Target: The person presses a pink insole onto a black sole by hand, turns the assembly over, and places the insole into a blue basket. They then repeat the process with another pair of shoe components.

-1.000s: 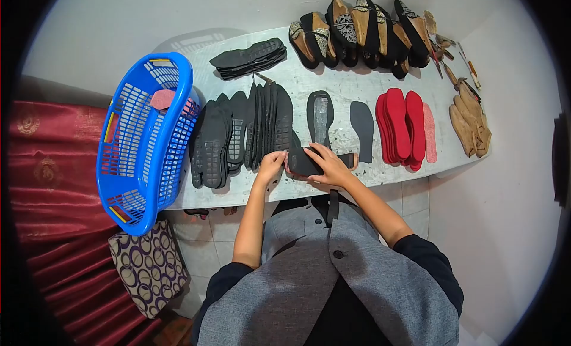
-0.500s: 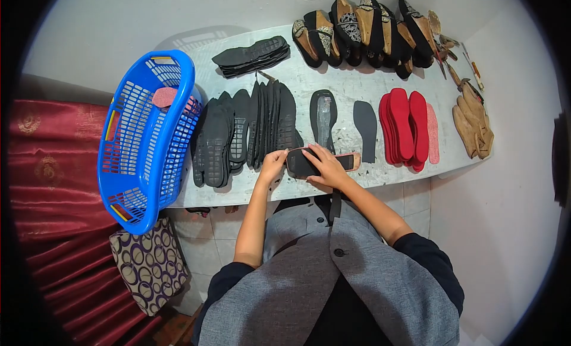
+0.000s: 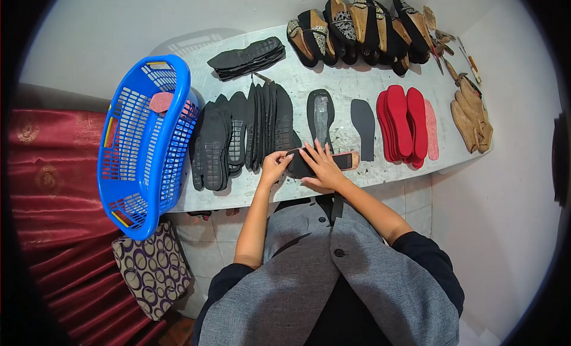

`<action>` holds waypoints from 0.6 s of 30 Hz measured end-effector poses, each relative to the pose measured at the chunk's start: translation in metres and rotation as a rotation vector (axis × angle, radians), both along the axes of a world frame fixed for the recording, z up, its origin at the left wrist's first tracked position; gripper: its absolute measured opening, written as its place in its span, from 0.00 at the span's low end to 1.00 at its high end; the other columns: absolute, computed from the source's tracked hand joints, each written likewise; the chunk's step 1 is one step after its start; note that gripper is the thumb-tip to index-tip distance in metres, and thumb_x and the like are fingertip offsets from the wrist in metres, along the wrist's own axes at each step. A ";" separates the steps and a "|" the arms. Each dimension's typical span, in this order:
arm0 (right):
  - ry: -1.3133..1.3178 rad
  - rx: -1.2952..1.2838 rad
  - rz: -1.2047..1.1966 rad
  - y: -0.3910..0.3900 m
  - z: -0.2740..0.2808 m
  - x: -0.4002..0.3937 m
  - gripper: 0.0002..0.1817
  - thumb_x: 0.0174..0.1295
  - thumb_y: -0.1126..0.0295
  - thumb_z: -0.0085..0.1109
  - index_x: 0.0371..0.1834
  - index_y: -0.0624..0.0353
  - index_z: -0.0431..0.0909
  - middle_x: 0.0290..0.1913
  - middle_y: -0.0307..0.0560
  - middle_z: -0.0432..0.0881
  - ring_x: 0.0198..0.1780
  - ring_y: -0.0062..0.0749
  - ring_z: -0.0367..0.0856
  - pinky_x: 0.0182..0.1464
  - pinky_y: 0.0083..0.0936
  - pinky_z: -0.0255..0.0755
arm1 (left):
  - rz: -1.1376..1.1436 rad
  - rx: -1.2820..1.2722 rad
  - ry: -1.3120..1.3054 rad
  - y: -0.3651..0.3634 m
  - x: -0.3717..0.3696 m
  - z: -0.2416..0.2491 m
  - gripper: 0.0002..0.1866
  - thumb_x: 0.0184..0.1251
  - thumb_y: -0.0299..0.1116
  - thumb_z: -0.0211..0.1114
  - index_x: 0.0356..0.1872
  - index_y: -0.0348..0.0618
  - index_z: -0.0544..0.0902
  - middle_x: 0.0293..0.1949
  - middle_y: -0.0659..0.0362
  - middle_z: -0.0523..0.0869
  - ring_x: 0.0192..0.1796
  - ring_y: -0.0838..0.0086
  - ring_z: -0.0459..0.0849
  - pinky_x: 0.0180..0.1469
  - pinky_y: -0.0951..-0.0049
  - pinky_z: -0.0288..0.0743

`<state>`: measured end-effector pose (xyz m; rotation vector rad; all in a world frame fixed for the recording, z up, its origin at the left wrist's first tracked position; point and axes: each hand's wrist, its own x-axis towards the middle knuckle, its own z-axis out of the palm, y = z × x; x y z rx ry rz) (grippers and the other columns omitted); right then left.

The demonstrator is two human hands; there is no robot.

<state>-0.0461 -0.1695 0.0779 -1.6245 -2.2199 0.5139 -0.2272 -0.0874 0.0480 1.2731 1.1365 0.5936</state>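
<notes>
Near the front edge of the table lies a dark, sole-shaped piece with a pinkish rim [image 3: 344,161]; its middle is covered by my hands. My left hand [image 3: 276,166] is closed at its left end, thumb and fingers pinching the edge. Flat on top rests my right hand [image 3: 324,169], fingers spread. Just behind it is a black shoe sole [image 3: 322,117] with a shiny, greyish strip down its middle. A dark grey flat insole [image 3: 363,129] lies to the right of that sole.
Stacked black soles [image 3: 217,144] stand left of my hands, with another black stack [image 3: 247,57] behind. On the right are red insoles [image 3: 397,123], a pink insole [image 3: 431,129] and gloves [image 3: 471,117]. Shoes on lasts [image 3: 363,31] line the back. A blue basket [image 3: 148,185] borders the left.
My right hand's fingers have spread wider over the dark piece. The left hand's fingers have curled in and shifted slightly right along its edge. The view has shifted a little.
</notes>
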 end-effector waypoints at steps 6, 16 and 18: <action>-0.054 -0.005 0.002 -0.001 -0.030 -0.013 0.40 0.57 0.45 0.45 0.69 0.54 0.46 0.71 0.49 0.40 0.71 0.45 0.38 0.66 0.52 0.31 | 0.036 0.082 0.066 -0.001 0.003 -0.011 0.11 0.54 0.31 0.65 0.33 0.33 0.82 0.24 0.63 0.81 0.25 0.86 0.73 0.29 0.84 0.68; 0.003 -0.030 0.003 -0.005 -0.028 -0.002 0.44 0.55 0.43 0.46 0.68 0.59 0.45 0.70 0.57 0.40 0.71 0.51 0.37 0.65 0.55 0.28 | 0.072 0.121 0.136 -0.002 0.009 -0.007 0.11 0.53 0.32 0.65 0.31 0.32 0.82 0.21 0.63 0.81 0.23 0.86 0.73 0.28 0.84 0.68; 0.042 0.017 -0.069 -0.014 -0.031 0.004 0.44 0.54 0.44 0.48 0.68 0.59 0.44 0.70 0.59 0.40 0.70 0.55 0.36 0.65 0.56 0.28 | 0.075 0.115 0.132 -0.002 0.010 -0.001 0.11 0.54 0.33 0.65 0.30 0.32 0.81 0.21 0.64 0.79 0.23 0.87 0.71 0.27 0.85 0.66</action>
